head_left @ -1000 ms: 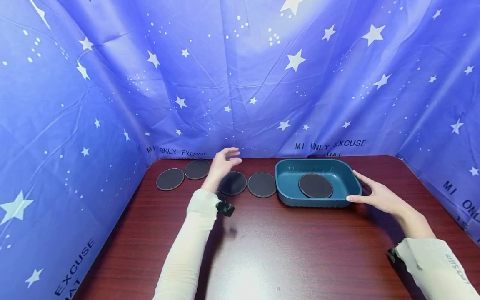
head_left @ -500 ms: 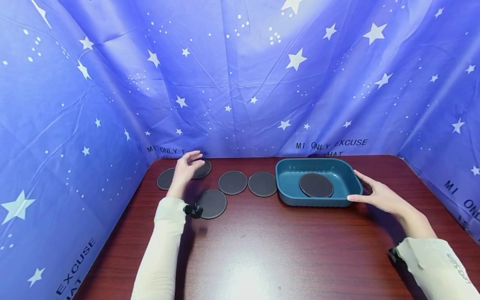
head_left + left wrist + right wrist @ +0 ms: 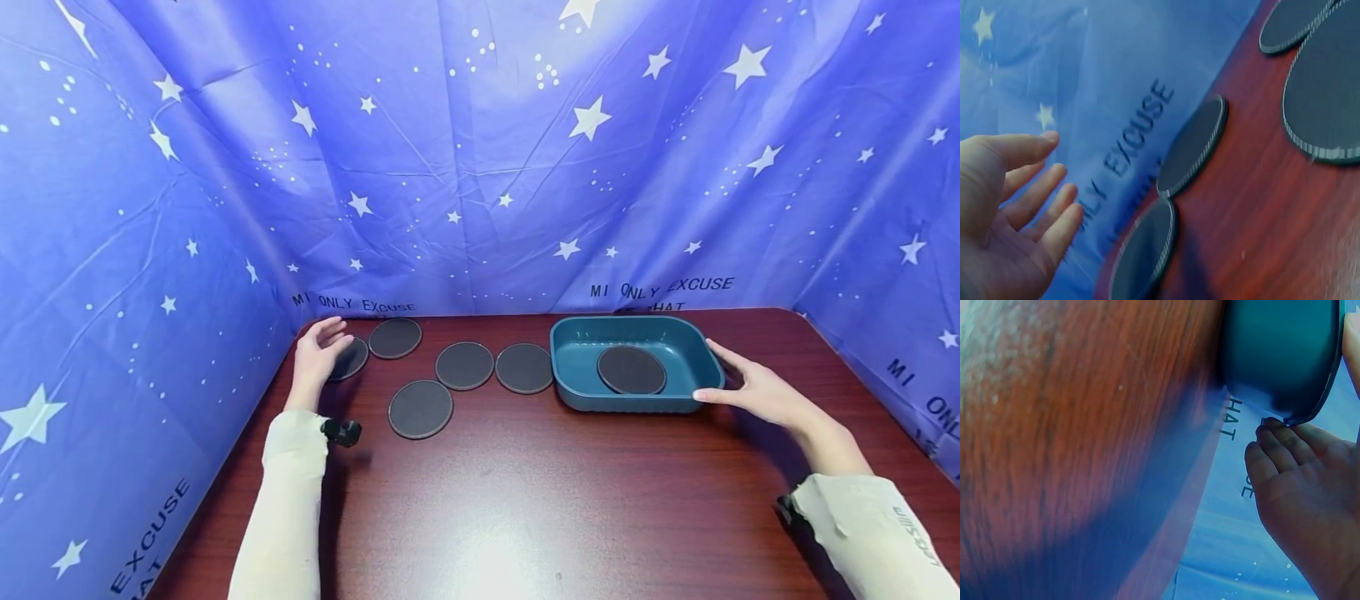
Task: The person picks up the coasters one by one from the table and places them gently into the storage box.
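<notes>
My left hand (image 3: pixel 317 358) hovers at the far left over a round black coaster (image 3: pixel 352 360), partly covering it in the head view. Nothing is between its relaxed fingers, and in the left wrist view the palm and fingertips appear apart from the coasters. At the right, my right hand (image 3: pixel 761 396) holds the right end of a teal rectangular plastic basin (image 3: pixel 626 404), thumb at the near corner and fingers along the end wall. One black coaster (image 3: pixel 632 370) leans inside the basin against its near wall. The right wrist view shows the basin's outer wall (image 3: pixel 1279 350) beside the fingers.
More black coasters lie flat on the dark red wooden table (image 3: pixel 585 500): one at the back left (image 3: pixel 395 338), a nearer coaster (image 3: pixel 421 409), a middle coaster (image 3: pixel 465 366), and a coaster beside the basin (image 3: pixel 523 368). A blue star-printed curtain (image 3: pixel 465 167) encloses the back and sides.
My left hand has moved left across the row of coasters, from above the middle ones to the leftmost one, uncovering the nearer coaster. The right hand and basin have stayed put.
</notes>
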Demonstrator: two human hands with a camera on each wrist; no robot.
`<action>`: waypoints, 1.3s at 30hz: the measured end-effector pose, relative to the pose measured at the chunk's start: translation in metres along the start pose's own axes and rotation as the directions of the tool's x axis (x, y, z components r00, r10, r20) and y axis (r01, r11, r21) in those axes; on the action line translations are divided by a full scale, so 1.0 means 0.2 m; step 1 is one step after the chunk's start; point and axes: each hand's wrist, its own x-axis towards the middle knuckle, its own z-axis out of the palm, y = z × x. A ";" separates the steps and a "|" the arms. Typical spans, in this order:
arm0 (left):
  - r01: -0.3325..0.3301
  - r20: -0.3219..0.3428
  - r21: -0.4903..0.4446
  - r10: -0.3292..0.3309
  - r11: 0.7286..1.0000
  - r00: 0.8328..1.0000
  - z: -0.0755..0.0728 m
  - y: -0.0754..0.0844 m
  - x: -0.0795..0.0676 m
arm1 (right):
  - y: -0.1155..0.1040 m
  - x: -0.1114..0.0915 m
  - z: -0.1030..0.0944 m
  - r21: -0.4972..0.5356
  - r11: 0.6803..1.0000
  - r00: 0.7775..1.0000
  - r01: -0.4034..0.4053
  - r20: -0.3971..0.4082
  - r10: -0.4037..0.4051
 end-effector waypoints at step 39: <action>0.153 0.010 0.414 -0.172 0.898 0.985 -0.11 -0.40 0.05 | 0.00 0.01 0.00 0.040 0.999 1.000 -0.007 0.020 0.006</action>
